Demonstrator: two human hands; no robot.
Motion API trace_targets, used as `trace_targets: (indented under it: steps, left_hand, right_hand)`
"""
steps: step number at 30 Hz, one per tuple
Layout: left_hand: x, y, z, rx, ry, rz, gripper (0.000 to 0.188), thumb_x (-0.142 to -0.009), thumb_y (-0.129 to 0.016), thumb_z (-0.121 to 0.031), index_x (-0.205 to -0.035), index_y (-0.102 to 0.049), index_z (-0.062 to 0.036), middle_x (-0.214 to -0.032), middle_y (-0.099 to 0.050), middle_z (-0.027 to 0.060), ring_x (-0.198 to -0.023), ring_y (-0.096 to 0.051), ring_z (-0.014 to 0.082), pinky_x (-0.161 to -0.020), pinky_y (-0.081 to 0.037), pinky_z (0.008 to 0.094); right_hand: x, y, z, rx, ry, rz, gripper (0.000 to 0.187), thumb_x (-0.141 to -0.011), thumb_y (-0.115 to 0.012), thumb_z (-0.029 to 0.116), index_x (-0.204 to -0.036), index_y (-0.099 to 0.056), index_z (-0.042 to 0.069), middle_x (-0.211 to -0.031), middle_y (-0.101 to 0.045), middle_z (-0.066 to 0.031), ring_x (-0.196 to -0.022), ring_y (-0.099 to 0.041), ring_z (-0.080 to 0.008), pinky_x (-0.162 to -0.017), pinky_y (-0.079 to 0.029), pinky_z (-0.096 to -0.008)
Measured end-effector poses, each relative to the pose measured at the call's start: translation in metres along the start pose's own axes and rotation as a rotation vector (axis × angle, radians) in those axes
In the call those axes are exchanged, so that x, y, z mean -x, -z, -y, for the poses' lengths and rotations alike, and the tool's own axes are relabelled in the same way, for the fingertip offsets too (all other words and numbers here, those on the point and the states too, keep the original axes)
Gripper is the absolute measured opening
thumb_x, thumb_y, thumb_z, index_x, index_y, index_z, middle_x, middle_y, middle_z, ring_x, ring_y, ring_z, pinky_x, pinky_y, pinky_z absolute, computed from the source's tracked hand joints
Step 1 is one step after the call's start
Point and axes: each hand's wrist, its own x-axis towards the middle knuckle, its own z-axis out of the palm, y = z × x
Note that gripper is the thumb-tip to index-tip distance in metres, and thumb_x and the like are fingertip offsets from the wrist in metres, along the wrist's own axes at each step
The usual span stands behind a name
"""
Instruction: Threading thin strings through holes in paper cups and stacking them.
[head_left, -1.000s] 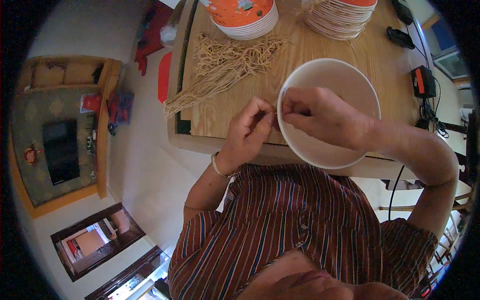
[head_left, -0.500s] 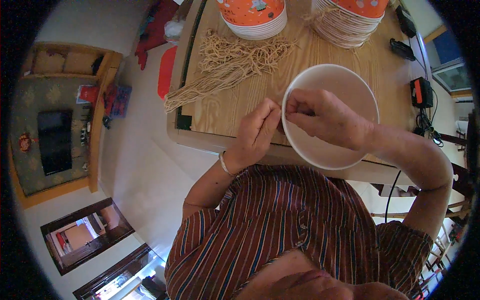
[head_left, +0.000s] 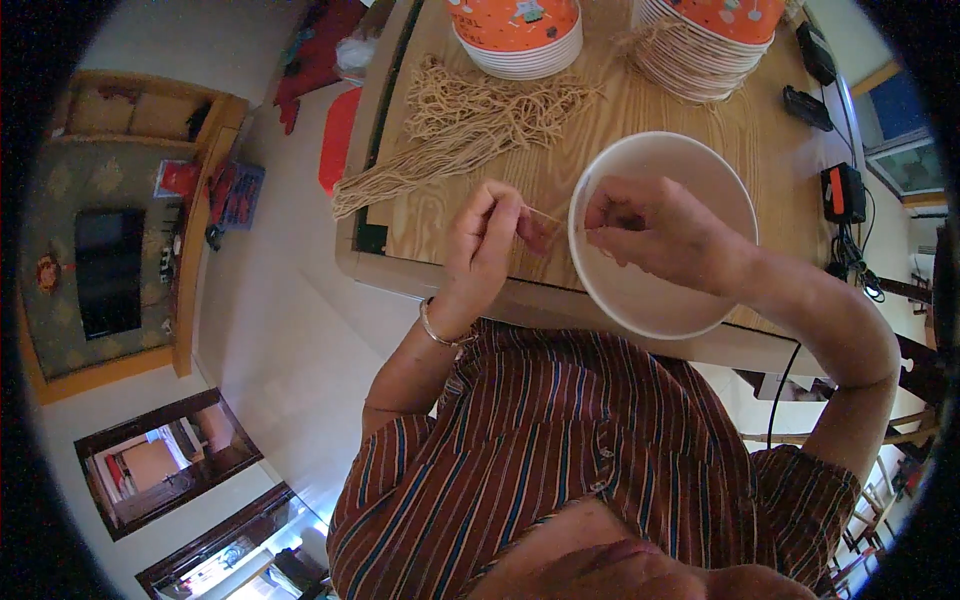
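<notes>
A white paper bucket (head_left: 690, 290) stands at the table's near edge, its round mouth facing me. Just left of its rim, my left hand (head_left: 487, 245) is closed on a thin beige cord (head_left: 542, 214). The cord runs from those fingers toward the bucket's rim. My right hand (head_left: 665, 232) reaches over the mouth, its fingers pinched together close to the inner wall at the left side. What those fingers hold, if anything, is hidden. A bundle of loose beige cords (head_left: 470, 125) lies on the table beyond my left hand.
Two stacks of orange-and-white paper buckets, one left (head_left: 520, 45) and one right (head_left: 705, 55), stand at the back; beige cords hang about the right stack. Black adapters, one with an orange label (head_left: 843, 192), and cables lie along the right edge of the wooden table (head_left: 430, 235).
My left hand has drawn away from the rim to the left, and a length of cord now shows between them. My right hand has shifted slightly right inside the bucket's mouth.
</notes>
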Motion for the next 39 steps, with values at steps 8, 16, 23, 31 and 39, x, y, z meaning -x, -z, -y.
trace_targets:
  steps: [8,16,23,31,39]
  left_hand:
    - [-0.006,0.008,-0.009,-0.042,-0.21,-0.037,0.015,-0.102,-0.042,-0.012,-0.094,-0.051,-0.0017,-0.079,-0.059,0.0056,-0.072,-0.06,0.0115,-0.07,-0.051,0.0266]
    - [0.0,0.009,0.01,-0.398,-0.005,0.128,0.014,-0.099,-0.049,-0.009,-0.093,-0.058,-0.0005,-0.079,-0.063,0.0048,-0.073,-0.061,0.0102,-0.067,-0.05,0.0259]
    - [-0.003,0.006,0.013,-0.39,-0.062,0.044,0.012,-0.097,-0.052,-0.007,-0.101,-0.062,-0.0015,-0.09,-0.065,0.0051,-0.081,-0.062,0.0106,-0.073,-0.05,0.0256]
    - [-0.002,0.005,0.002,-0.204,-0.118,0.065,0.016,-0.095,-0.055,-0.004,-0.11,-0.06,-0.002,-0.103,-0.064,0.0049,-0.097,-0.06,0.0106,-0.087,-0.048,0.0257]
    - [-0.007,0.012,-0.007,-0.211,-0.157,-0.005,0.016,-0.094,-0.056,-0.004,-0.108,-0.062,-0.0025,-0.111,-0.063,0.0071,-0.102,-0.059,0.0134,-0.089,-0.047,0.0282]
  right_hand:
    - [0.005,0.002,-0.001,0.07,0.022,-0.016,0.013,-0.085,-0.063,0.011,-0.09,-0.062,-0.002,-0.079,-0.067,-0.0155,-0.073,-0.067,-0.0243,-0.069,-0.052,-0.0365]
    - [0.002,-0.002,-0.01,0.134,0.134,-0.077,0.013,-0.086,-0.062,0.013,-0.09,-0.062,0.0,-0.08,-0.065,-0.0167,-0.075,-0.066,-0.0267,-0.07,-0.052,-0.0378]
    - [0.002,-0.003,-0.002,0.107,0.09,-0.077,0.014,-0.086,-0.064,0.014,-0.091,-0.065,0.001,-0.081,-0.067,-0.0153,-0.072,-0.067,-0.0252,-0.07,-0.052,-0.0363]
    - [0.0,-0.002,0.001,0.049,0.019,-0.097,0.012,-0.088,-0.062,0.011,-0.084,-0.059,0.0,-0.067,-0.056,0.0004,-0.062,-0.051,-0.0045,-0.055,-0.043,-0.0242]
    - [0.001,0.0,-0.006,0.055,0.093,-0.088,0.01,-0.091,-0.061,0.01,-0.089,-0.058,0.001,-0.072,-0.057,0.0003,-0.065,-0.05,-0.0044,-0.057,-0.043,-0.0232]
